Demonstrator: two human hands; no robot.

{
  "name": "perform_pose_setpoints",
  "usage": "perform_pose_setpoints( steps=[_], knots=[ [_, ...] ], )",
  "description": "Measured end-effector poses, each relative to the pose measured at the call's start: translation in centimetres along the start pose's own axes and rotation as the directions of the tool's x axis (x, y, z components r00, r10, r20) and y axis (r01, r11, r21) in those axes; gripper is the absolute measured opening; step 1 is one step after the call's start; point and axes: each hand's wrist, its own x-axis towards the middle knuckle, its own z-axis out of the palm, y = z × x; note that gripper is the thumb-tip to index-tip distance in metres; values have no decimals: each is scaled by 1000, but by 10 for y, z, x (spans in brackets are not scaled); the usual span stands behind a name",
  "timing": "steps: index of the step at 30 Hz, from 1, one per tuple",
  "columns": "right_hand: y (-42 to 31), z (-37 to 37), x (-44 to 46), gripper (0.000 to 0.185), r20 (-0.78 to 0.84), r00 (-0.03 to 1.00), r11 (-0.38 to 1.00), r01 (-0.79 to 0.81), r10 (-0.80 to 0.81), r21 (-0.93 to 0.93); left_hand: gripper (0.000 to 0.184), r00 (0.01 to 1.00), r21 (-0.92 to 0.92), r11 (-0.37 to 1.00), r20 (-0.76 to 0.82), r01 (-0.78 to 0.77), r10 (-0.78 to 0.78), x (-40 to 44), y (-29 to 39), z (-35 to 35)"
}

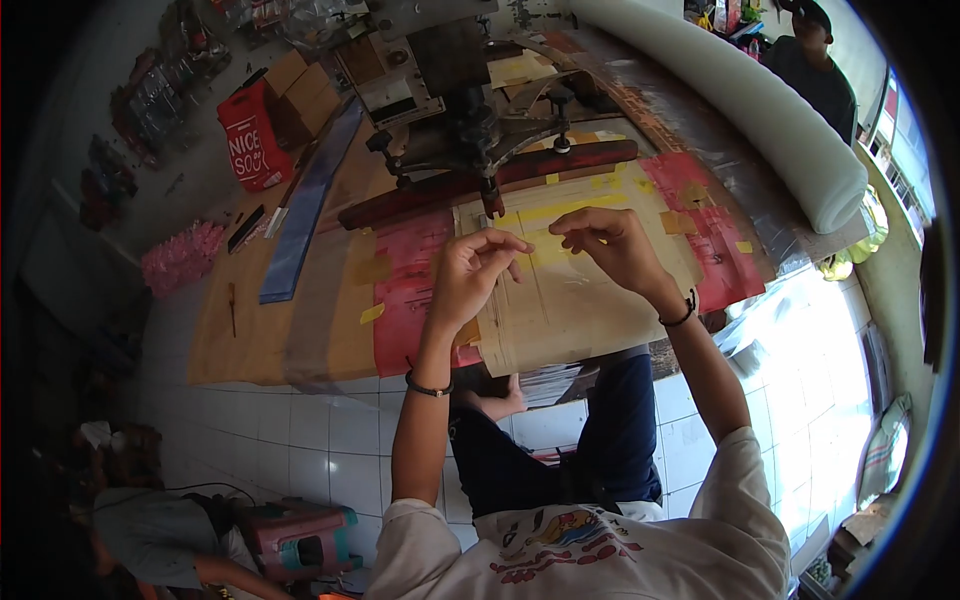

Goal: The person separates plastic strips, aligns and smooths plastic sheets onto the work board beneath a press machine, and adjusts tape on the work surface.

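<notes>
Workshop bench (235, 340) was brown-topped over a white tiled floor (355, 425), big pale roll (760, 125) along the far right side, one person (815, 85) standing beyond it. Tan sheet (590, 315) was on the bench right in front of the wearer, over red sheeting (715, 245) showing at both sides, below the machine head (465, 110) and its dark red bar (585, 160). Left hand (470, 275) was above the sheet's left part, fingers bent, thumb and forefinger nearly closed. Right hand (620, 255) was over the far right part, fingers curled in, thumb close to them. Couldn't tell if either had something thin or clear in its fingertips, or touched the sheet. My read on the sheet: light, thin, bendy, probably a bit slick, easy to crease. Best grip looked like both near corners, flat pinch, even pull. Yellow tape (525, 213) ran near the far edge, so yanking there could tear or wrinkle it
</notes>
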Motion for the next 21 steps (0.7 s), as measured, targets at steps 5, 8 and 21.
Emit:
perform_pose_setpoints(
  steps=[5,8,21],
  knots=[
    [-20,-4,-1,21,63,961,943,276,-269,-186,9,997,-169,985,73,30,-18,-6,8,-8],
    [-35,-8,-6,16,123,952,929,301,-279,-215,13,999,-77,996,-14,-34,33,-6,7,5],
    [3,10,4,26,37,969,970,-243,243,-6,20,983,256,964,-179,74,-28,-11,-1,-2]
  ],
)
